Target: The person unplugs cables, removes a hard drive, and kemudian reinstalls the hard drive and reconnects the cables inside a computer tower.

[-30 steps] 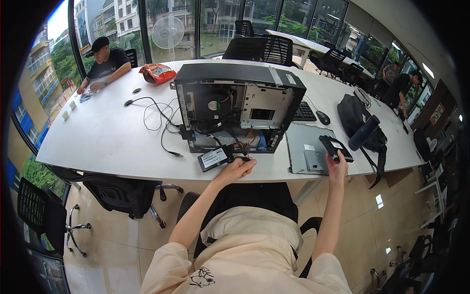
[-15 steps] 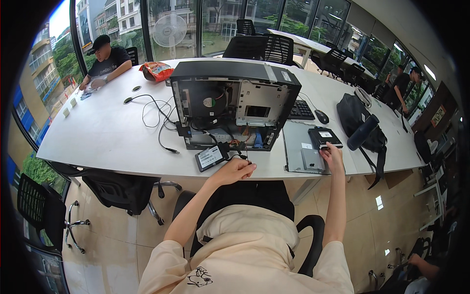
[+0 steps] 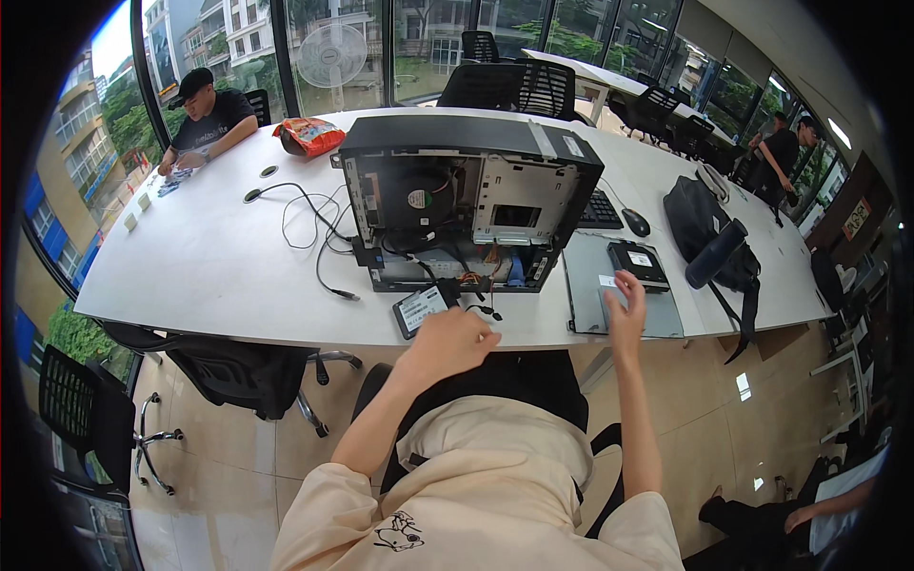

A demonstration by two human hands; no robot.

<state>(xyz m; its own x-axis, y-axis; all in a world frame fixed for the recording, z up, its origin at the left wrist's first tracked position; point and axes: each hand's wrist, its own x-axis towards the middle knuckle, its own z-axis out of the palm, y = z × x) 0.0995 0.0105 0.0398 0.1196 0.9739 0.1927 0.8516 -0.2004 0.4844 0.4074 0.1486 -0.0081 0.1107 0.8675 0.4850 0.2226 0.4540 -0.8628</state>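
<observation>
A black desktop computer case [image 3: 457,143] stands on the table with its open side toward me, showing a fan [image 3: 416,198] and wiring. In front of it lies a flat drive with a white label [image 3: 419,308], partly behind my left hand [image 3: 447,344]. That hand is closed, fingers curled; what it holds, if anything, is hidden. Thin black cable ends [image 3: 486,312] show just beyond it. My right hand [image 3: 625,316], fingers apart, hovers over a grey metal side panel [image 3: 588,262]. A small silver part there is mostly covered by this hand. A black drive [image 3: 638,265] rests farther back on the panel.
Behind the case sit a keyboard [image 3: 600,211] and mouse [image 3: 635,222]. To the right are a black bag [image 3: 695,214] and dark bottle [image 3: 716,255]. Loose cables [image 3: 319,224] and an orange packet [image 3: 309,136] lie left. A person [image 3: 205,119] sits at the table's left end.
My right hand has moved left, away from the black drive, and its fingers have spread. My left hand has come slightly back toward me. The view has shifted a little.
</observation>
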